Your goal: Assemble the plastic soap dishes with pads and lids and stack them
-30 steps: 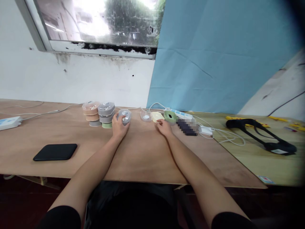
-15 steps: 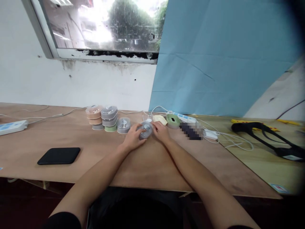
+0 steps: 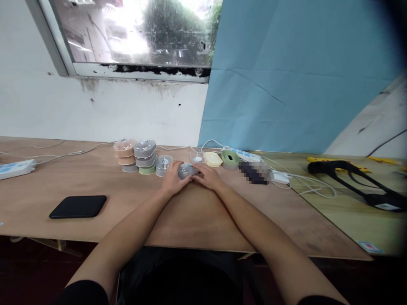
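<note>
Although the wide wooden surface was shared by many things, most were ranged along its far side, presumably so that the near part could be kept for reaching. A flat black case was laid off to the left, well apart, where the handling was not hindered by it. Toward the back, small containers were piled three high in a peach-topped stack and, just beside it, a grey-topped stack, probably so that little room was taken up. The work was framed by the left hand and the right hand; both were curled inward, with fingers bent over the far side and thumbs set at the near one. A lone grey container was set just beside the left hand, while a cream container and a green container were lined up beyond the right. Between the two hands a held grey container was pinched, apparently steadied from both sides so that it would not be twisted or slid; whether it was lifted or rested on the surface could not be told. Its long axis seemed to be laid crosswise, from hand to hand, though its ends were partly covered. Its lid was turned upward, perhaps slightly tilted. Smallest of all, a white disc was seen just behind the right hand's fingers.
</note>
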Motion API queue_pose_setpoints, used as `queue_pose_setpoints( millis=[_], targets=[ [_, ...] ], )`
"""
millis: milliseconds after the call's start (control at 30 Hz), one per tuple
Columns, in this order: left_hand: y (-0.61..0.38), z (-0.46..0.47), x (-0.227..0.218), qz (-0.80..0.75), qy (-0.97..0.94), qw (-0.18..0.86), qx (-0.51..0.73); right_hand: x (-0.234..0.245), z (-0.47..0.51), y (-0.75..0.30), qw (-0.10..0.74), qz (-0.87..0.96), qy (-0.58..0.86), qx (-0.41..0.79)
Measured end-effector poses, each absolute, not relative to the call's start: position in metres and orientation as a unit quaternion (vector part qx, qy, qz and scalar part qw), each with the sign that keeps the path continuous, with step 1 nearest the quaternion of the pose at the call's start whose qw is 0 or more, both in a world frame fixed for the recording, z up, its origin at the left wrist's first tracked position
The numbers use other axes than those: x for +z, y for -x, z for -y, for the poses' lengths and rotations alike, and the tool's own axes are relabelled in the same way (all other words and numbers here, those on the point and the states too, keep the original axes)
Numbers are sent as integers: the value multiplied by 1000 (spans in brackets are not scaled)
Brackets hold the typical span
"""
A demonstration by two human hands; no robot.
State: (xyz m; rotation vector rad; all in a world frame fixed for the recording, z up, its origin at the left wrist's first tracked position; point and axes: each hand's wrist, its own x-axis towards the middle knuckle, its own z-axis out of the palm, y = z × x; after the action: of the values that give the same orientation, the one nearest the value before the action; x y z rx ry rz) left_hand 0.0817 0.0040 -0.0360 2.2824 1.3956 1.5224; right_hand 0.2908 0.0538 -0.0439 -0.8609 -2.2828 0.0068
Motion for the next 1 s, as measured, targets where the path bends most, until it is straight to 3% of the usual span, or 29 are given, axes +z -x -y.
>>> queue_pose_setpoints(
  millis=[267,767,1000],
  targets=[
    [-82,-4,-34,-444,-745,42,496,-41,-50,-291,341,864,369,9],
    [-84,-4,-38,-461,-751,57,468,-51,-66,-277,427,777,461,-31],
    [-84,-6,-42,-451,-768,77,448,-58,-90,-280,490,701,516,48]
  ],
)
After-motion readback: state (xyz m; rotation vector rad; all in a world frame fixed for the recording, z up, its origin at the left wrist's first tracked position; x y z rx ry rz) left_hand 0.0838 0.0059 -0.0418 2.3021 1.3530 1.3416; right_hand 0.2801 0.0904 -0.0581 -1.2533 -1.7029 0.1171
